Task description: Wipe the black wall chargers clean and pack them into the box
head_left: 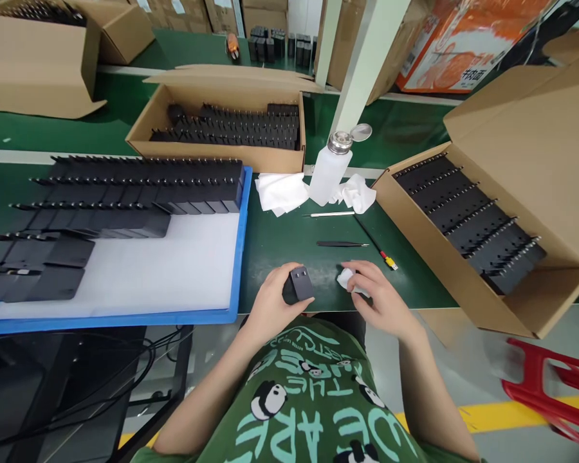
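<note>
My left hand (276, 297) is closed around a small black power adapter (301, 283) at the table's front edge, one end of it facing up. To the right, my right hand (374, 292) pinches a crumpled white wipe (346, 278) just above the green table. The two hands are apart. Beyond them lie black tweezers (341, 244), a thin white stick-like tool (332, 213) and a short black cable (374, 239) with a yellow and red end. A white pump bottle (329, 168) with its lid flipped up stands behind, between folded white cloth (282, 191) and crumpled tissue (358, 193).
A blue-rimmed tray (244, 238) on the left carries rows of black adapters. Cardboard boxes holding more adapters stand at the back (217, 150) and on the right (417, 247). A pale post (367, 64) rises behind the bottle. A red stool (535, 379) is on the floor.
</note>
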Motion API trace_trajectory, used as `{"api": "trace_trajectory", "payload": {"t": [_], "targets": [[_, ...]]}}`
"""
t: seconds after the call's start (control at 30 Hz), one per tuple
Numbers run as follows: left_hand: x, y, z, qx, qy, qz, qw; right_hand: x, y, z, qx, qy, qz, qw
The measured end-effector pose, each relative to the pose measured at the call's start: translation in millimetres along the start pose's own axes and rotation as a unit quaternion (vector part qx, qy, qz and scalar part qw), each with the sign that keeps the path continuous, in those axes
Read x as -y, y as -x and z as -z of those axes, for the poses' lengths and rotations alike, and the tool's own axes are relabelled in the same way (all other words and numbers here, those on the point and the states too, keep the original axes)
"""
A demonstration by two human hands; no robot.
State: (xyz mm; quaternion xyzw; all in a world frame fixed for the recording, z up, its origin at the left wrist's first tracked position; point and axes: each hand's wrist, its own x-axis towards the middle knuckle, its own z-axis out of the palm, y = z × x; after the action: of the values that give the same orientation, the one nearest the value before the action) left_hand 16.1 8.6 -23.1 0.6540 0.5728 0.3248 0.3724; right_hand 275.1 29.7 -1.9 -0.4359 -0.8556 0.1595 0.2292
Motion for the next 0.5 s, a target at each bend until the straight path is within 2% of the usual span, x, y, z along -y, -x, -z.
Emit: {"api": "trace_trajectory", "payload": {"t": [0.1,0.17,0.27,0.33,0.4,0.47,0.5], "targets": [[2.9,-1.6,-3.2,0.003,0.003,0.002,1.000,-3.8,-16.7,5.8,-0.023,0.037,-0.037,0.998],[3.6,-1.8,-4.0,0.004,0.006,0.005,1.000,-15.6,-34.0,-0.2,-0.031,0.064,-0.064,0.995],[0.3,1.4,-1.1,-0.006,0.014,0.005,1.000,-37.3,-58.9,-14.7,-0.003,0.075,-0.078,0.994],[-7.9,6.7,5.9,-0.031,0.024,-0.021,0.999,-40.6,-68.3,-15.6,-0.001,0.073,-0.084,0.994],[-21.3,14.0,16.7,-0.073,0.034,-0.071,0.994,-26.3,-68.2,-4.2,-0.027,0.068,-0.088,0.993],[-37.3,21.6,28.3,-0.127,0.036,-0.128,0.983,4.9,-57.4,14.4,-0.098,0.013,-0.092,0.991],[-45.0,24.8,33.4,-0.155,0.030,-0.151,0.976,24.0,-48.6,23.2,-0.160,-0.073,-0.096,0.980]]}}
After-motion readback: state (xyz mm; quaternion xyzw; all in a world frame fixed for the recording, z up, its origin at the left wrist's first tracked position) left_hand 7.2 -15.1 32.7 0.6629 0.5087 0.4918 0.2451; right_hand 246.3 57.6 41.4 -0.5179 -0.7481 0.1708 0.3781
